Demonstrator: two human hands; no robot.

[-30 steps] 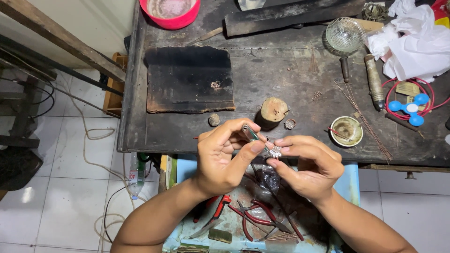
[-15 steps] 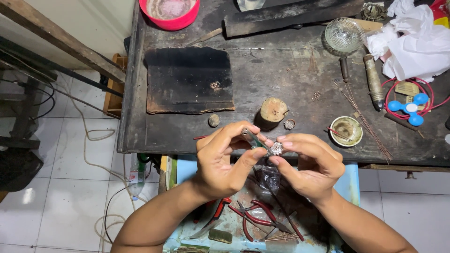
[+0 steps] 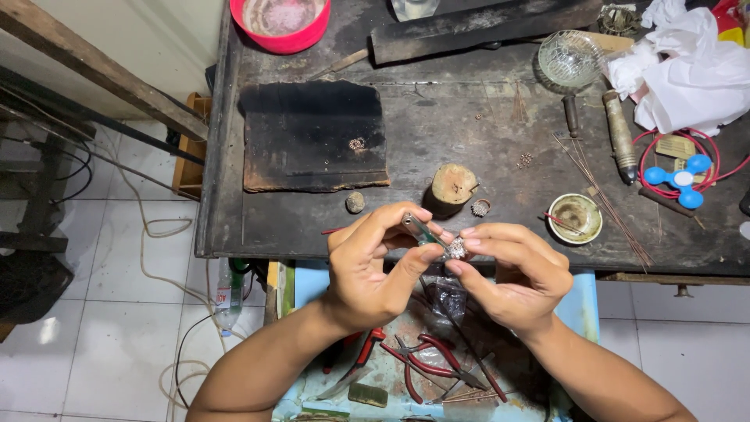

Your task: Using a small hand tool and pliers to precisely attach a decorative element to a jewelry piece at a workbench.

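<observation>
My left hand [image 3: 367, 270] and my right hand [image 3: 512, 273] meet just past the near edge of the dark workbench [image 3: 469, 156], fingertips almost touching. Between them is a small silver ornament [image 3: 456, 249], a knobbly, filigree-looking piece. My right hand is curled nearly closed, thumb and forefinger pinched on the ornament from the 3 o'clock side. My left hand is also curled, thumb and first fingers closed around a thin tool with a green-grey shaft [image 3: 416, 229], whose tip lies against the ornament from about 10 o'clock. The tool may be a fine pair of tweezers or a pick; the hand covers too much of it to tell.

On the bench at 12 o'clock from my hands stands a short wooden stump [image 3: 453, 185], with a small silver ring-shaped piece [image 3: 480, 208] just beside it at its 4 o'clock and a little round pebble-like lump [image 3: 355, 202] at its 9 o'clock. Further off at 11 o'clock lies a charred black block [image 3: 312, 137] with a tiny coiled bit of metal on it. At 2 o'clock from my hands sits a small round dish [image 3: 574, 218], with thin copper wires [image 3: 605, 199] fanned over the bench beside it. Beyond, near the far edge, there is a red bowl [image 3: 280, 23] at 11 o'clock and a clear glass bowl [image 3: 570, 59] at 1 o'clock. Below my wrists, at 6 o'clock, red-handled pliers [image 3: 426, 363] lie in an open blue drawer [image 3: 312, 285].
</observation>
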